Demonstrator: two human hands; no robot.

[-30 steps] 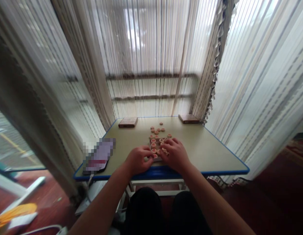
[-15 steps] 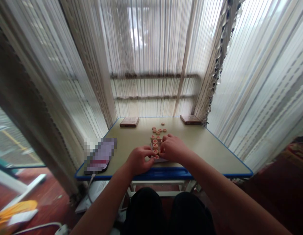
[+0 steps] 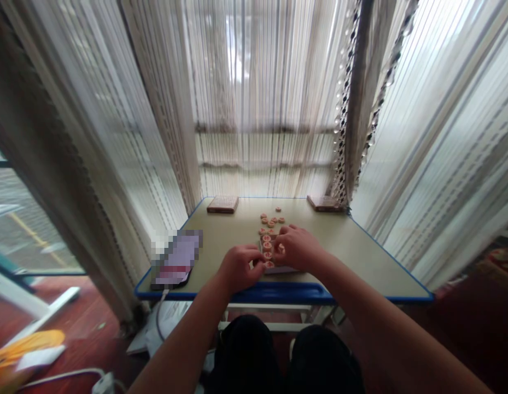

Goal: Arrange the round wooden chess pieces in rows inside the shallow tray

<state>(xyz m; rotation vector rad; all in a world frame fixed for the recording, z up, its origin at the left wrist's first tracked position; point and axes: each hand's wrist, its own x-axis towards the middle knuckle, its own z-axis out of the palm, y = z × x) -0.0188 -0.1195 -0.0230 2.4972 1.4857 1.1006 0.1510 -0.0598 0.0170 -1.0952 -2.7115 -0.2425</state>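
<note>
A small flat tray lies near the front edge of the table and holds rows of round wooden game pieces with red marks. My left hand rests curled at the tray's left edge, fingertips touching the nearest pieces. My right hand covers the tray's right half, fingers bent and pinched over pieces there; what they hold is hidden. Several loose pieces lie on the table just beyond the tray.
Two flat brown box halves sit at the table's far edge, one on the left and one on the right. A blurred dark phone-like object lies at the front left corner. Sheer curtains surround the table. My dark-clad knees show below.
My right hand has moved from the tray's near part up to its far right part. My left hand stays at the left edge. The camera has shifted slightly.
</note>
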